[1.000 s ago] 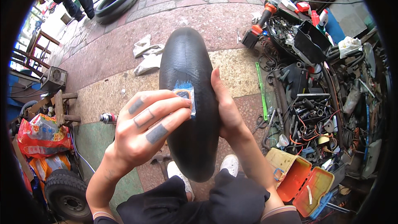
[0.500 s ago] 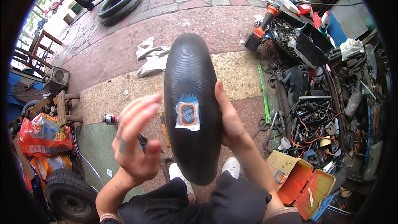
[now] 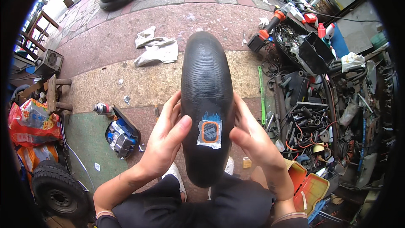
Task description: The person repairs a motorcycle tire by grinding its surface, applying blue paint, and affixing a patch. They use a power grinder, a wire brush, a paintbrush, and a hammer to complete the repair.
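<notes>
Between my two hands stands an inflated black inner tube [image 3: 206, 67], seen edge-on and upright above my lap. My left hand [image 3: 165, 137] presses its left side, the thumb lying near the tube's face. On the opposite side my right hand [image 3: 255, 137] grips it, fingers behind and thumb in front. Low on the tube's outer face is a patch [image 3: 210, 132] with a dark middle, an orange rim and a silvery, ragged-edged film around it. Blue smears show just above this patch. The far side of the tube is hidden.
At left are an open case of blue and silver pieces [image 3: 122, 137], a spray can [image 3: 102, 109] and a small wheel [image 3: 61, 194]. A white cloth [image 3: 156, 48] lies ahead. To the right sit an orange power tool [image 3: 266, 29], a green strip [image 3: 262, 95], heaped tools and an orange toolbox [image 3: 310, 190].
My left hand, raised and off the tube before, now holds its left side. The tube and patch have shifted right in view. The open case at left has come into sight.
</notes>
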The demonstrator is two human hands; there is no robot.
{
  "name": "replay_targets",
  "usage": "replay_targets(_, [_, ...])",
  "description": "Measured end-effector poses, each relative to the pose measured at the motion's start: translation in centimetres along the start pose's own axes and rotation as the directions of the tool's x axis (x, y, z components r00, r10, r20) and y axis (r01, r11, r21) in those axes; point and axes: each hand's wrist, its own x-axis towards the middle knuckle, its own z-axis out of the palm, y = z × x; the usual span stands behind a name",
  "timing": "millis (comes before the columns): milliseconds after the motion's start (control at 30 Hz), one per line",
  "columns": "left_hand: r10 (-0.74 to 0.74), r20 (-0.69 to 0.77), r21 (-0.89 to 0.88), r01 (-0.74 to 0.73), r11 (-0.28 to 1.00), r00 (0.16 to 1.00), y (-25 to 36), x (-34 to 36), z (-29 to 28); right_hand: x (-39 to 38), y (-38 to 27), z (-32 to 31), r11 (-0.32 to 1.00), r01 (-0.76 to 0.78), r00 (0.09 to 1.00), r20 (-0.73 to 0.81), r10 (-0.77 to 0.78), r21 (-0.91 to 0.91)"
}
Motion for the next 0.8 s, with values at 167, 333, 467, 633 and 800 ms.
replay_targets(167, [0.009, 0.043, -0.069, -0.006, 0.998, 0.999, -1.1, -0.4, 0.5, -0.9, -2.1, 2.1, 0.986, -0.156, 0.979, -0.142, 0.147, -0.054])
replay_targets(333, [0.021, 0.039, -0.090, -0.017, 0.996, 0.999, -1.9, -0.5, 0.5, -1.3, -1.2, 2.3, 0.982, -0.113, 0.979, -0.185, 0.084, -0.152])
replay_targets(467, [0.025, 0.021, -0.096, -0.023, 0.995, 0.999, -2.0, -0.6, 0.1, -1.3, -0.7, 2.5, 0.986, -0.110, 0.974, -0.211, 0.081, -0.129])
replay_targets(633, [0.001, -0.026, 0.015, -0.001, 1.000, 1.000, -1.6, -0.7, 0.2, -1.2, -0.5, 2.6, 0.989, -0.129, 0.964, -0.244, 0.108, -0.075])
replay_targets(800, [-0.078, -0.063, -0.034, 0.075, 0.997, 0.995, -0.7, -0.1, -0.6, -1.0, 0.2, 2.1, 0.977, -0.166, 0.958, -0.255, 0.128, -0.133])
